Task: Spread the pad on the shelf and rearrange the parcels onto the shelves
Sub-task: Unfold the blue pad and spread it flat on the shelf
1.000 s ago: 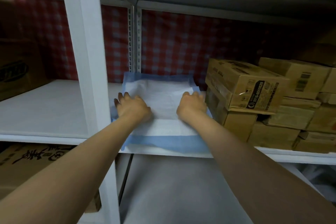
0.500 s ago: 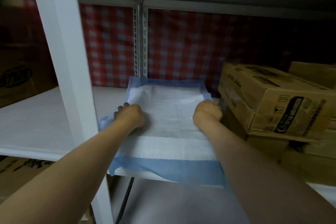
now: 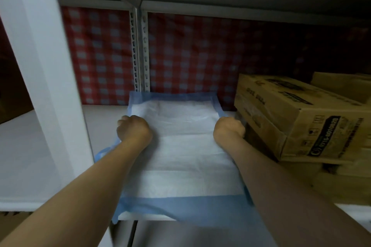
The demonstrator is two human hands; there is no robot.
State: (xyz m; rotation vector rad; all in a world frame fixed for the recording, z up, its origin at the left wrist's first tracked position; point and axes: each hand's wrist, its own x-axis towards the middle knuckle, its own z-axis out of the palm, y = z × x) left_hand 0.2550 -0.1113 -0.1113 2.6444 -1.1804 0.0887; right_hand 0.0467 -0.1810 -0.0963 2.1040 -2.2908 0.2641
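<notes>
Head view: pad lies on the shelf just right of the white post, with its front blue border hanging over the lip. A second ago both palms lay flat on it. Now the left hand and right hand are curled at its side edges, apparently pinching them; fingertips are hidden. Parcels are stacked further right of the post. Looks like final squaring, then the parcels.

Arms outstretched; left hand, right hand, grip on pad edges.
</notes>
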